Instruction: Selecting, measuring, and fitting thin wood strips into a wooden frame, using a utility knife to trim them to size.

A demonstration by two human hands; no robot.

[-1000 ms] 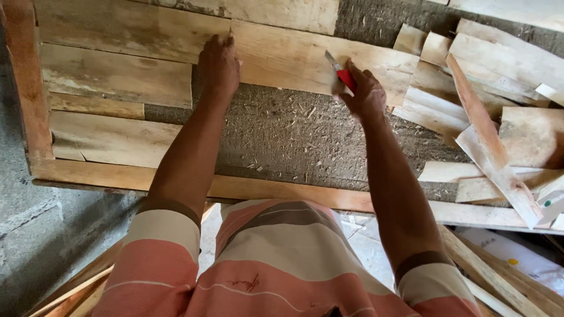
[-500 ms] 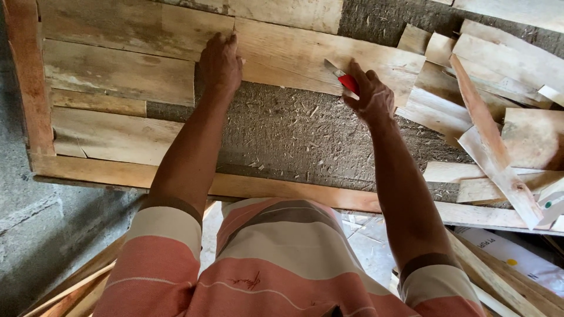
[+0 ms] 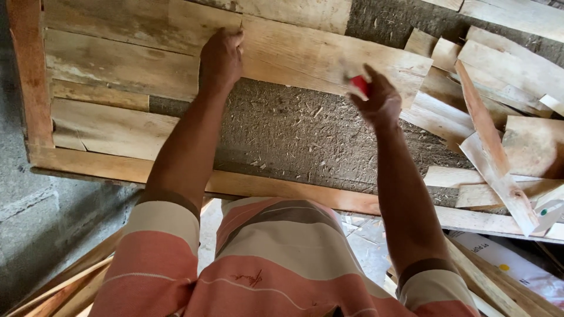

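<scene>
My left hand (image 3: 220,58) presses flat on a long pale wooden plank (image 3: 305,56), near its left end. That plank lies across a rough grey bench top (image 3: 282,135) strewn with sawdust. My right hand (image 3: 379,100) hovers over the plank's lower edge, its fingers closed around a small red marking tool (image 3: 359,85). Only the red part of the tool shows; its tip is blurred. Other weathered planks (image 3: 111,64) lie side by side left of my left hand.
A reddish wooden rail (image 3: 29,76) frames the bench's left side and a long batten (image 3: 282,188) runs along its near edge. A heap of offcuts (image 3: 493,105) fills the right. Thin slats (image 3: 53,287) lean at the lower left. My striped shirt fills the bottom.
My right hand has dropped slightly towards the plank's lower edge, and the tool's pale tip no longer shows. My left hand stays pressed on the plank.
</scene>
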